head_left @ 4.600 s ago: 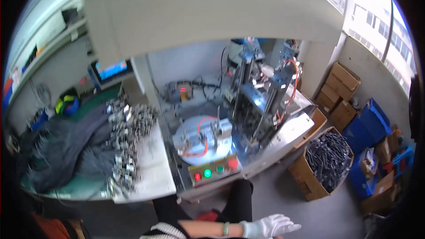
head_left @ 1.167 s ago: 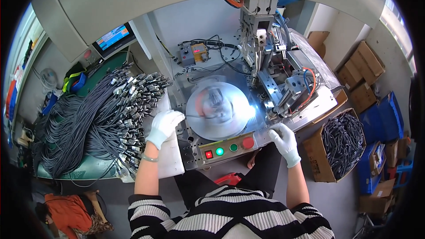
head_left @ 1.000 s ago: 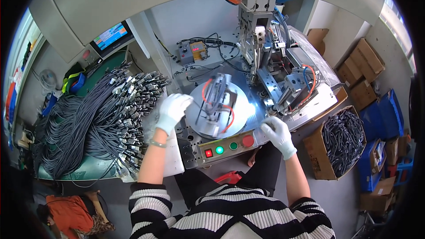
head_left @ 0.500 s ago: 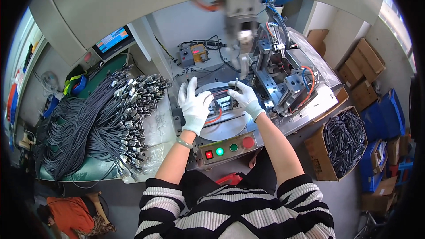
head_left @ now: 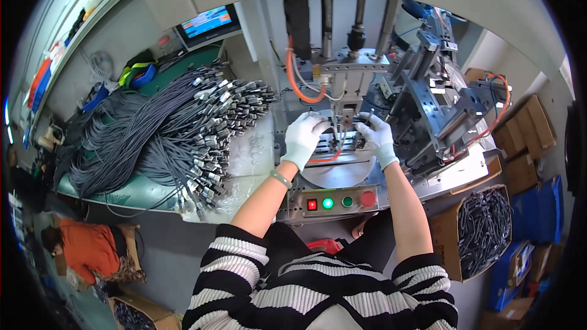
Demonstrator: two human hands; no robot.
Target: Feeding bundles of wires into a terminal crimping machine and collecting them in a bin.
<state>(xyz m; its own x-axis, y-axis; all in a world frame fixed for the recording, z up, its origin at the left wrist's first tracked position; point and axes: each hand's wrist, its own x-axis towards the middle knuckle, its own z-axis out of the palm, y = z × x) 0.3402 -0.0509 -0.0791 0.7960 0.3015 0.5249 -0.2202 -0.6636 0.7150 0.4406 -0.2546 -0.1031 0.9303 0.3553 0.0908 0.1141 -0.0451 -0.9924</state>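
Note:
My left hand (head_left: 304,138), in a white glove, is closed at the left side of the fixture, its thumb and fingers pinching a dark cable. Opposite it, my right hand (head_left: 378,139), also gloved, closes on the same cable at the right side; a short dark end sticks up by its fingertips. Between the hands, the metal press head (head_left: 348,109) is down over the fixture (head_left: 350,142) and hides the cable's middle. The fixture sits on a round metal plate (head_left: 342,174), with an orange air hose (head_left: 325,159) in front of my left hand.
A heap of dark cables with metal connectors (head_left: 208,125) lies on the left bench. Below the plate is a button panel (head_left: 339,201). A metal mechanism (head_left: 437,107) stands at right, beside a carton of dark parts (head_left: 485,229). Another person (head_left: 88,250) is at lower left.
The press head has come down between my hands onto the fixture. My view has shifted, so the bench appears farther right. Both hands stay at the fixture's sides.

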